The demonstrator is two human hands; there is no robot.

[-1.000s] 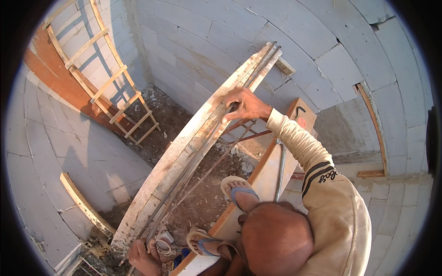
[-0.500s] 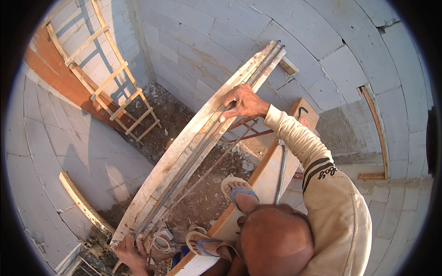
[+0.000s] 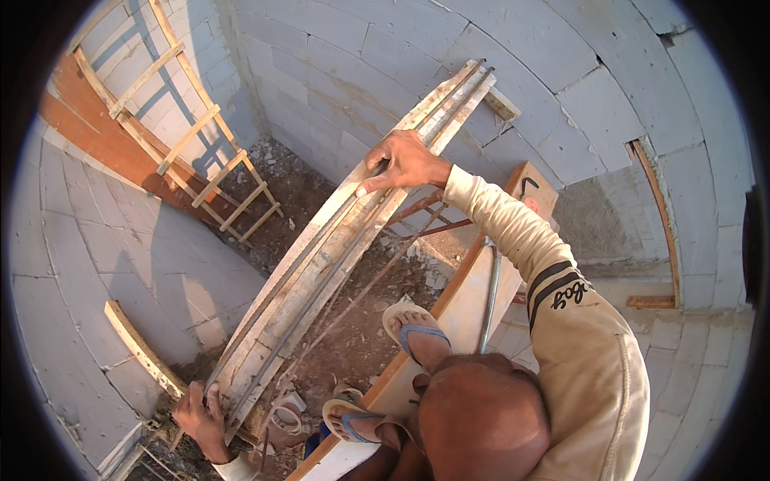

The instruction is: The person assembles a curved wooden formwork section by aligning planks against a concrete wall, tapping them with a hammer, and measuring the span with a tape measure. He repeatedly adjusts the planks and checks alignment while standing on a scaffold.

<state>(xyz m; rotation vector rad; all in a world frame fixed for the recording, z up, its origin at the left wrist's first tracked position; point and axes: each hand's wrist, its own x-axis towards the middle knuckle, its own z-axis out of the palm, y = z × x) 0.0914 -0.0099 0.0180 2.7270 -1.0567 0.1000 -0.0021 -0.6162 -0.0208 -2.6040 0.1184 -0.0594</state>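
Note:
A long wooden beam form (image 3: 309, 276) made of boards runs slantwise from the near left to the far wall. Two thin steel bars lie along it, set apart from each other. My right hand (image 3: 403, 164) grips the left steel bar (image 3: 298, 259) beyond its middle, thumb and fingers closed round it. At the near end, my left hand (image 3: 202, 418) pinches the same bar over the form's left edge. The other steel bar (image 3: 323, 284) rests along the right side of the form, untouched by my hands.
Sandalled feet (image 3: 415, 330) stand on a plank (image 3: 457, 309), where a metal tube (image 3: 491, 297) lies. A wooden ladder (image 3: 188, 140) leans at the far left. Rubble covers the ground (image 3: 361, 321) below, near a white round container (image 3: 286, 417). Block walls (image 3: 321, 72) surround the place.
The two bars lay close together and are now apart. Both hands have moved left with one bar, toward the form's left edge.

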